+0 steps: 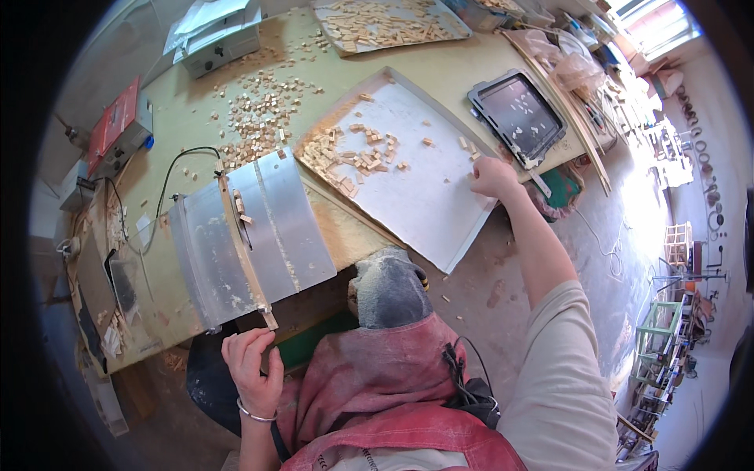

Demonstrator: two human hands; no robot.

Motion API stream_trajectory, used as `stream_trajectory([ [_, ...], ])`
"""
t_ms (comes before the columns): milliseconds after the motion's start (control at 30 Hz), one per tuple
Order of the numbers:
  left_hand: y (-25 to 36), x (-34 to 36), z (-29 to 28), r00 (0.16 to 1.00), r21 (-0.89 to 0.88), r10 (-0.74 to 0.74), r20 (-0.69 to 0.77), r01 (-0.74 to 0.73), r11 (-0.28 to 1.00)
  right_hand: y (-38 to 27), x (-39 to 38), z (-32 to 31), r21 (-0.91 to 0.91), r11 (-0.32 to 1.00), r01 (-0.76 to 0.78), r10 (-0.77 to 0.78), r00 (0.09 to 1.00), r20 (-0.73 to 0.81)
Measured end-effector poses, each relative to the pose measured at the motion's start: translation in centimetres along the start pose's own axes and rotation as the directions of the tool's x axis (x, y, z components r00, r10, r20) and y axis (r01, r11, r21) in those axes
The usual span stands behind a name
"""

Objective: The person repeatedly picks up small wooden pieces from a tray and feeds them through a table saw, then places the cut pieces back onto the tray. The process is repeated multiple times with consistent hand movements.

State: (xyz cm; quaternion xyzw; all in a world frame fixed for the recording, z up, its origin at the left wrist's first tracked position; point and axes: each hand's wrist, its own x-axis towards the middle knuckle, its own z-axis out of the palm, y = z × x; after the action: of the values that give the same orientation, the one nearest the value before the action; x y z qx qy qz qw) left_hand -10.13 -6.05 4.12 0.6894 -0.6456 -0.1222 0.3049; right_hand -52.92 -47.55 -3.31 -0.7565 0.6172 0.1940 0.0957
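Observation:
My left hand (253,370), wearing a silver bangle, is at the table's front edge. Its fingers are bent, with the thumb apart from them, and the fingertips are close to a small wooden piece (269,319) at the near end of a wooden guide strip (242,239). That strip crosses a grey metal plate (302,235); a few small wooden blocks (242,208) lie along it. My right hand (493,177) is closed over the right side of a white tray (424,200), beside two little blocks (468,146). Its fingertips, and anything in them, are hidden. More wooden blocks (322,153) are heaped at the tray's left.
Loose wooden blocks (255,110) cover the table's far left. A second tray of pieces (393,23) stands at the back. To the right is a black frame-like tray (518,114) with pale chips. Control boxes (216,47) and a red-topped box (118,129) line the left, with black cables.

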Motion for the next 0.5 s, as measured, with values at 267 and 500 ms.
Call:
stream_trajectory([
  [267, 0.1, 0.3, -0.2, 1.0, 0.032, 0.016, 0.003, -0.016, 0.999, 0.3, 0.6, 1.0, 0.344, 0.939, -0.019, 0.171, 0.893, -0.416],
  [500, -0.1, -0.1, -0.2, 1.0, 0.041, 0.0, 0.002, -0.001, 0.999, 1.5, 0.9, 2.5, -0.027, 0.986, 0.165, -0.156, 0.845, -0.511],
])
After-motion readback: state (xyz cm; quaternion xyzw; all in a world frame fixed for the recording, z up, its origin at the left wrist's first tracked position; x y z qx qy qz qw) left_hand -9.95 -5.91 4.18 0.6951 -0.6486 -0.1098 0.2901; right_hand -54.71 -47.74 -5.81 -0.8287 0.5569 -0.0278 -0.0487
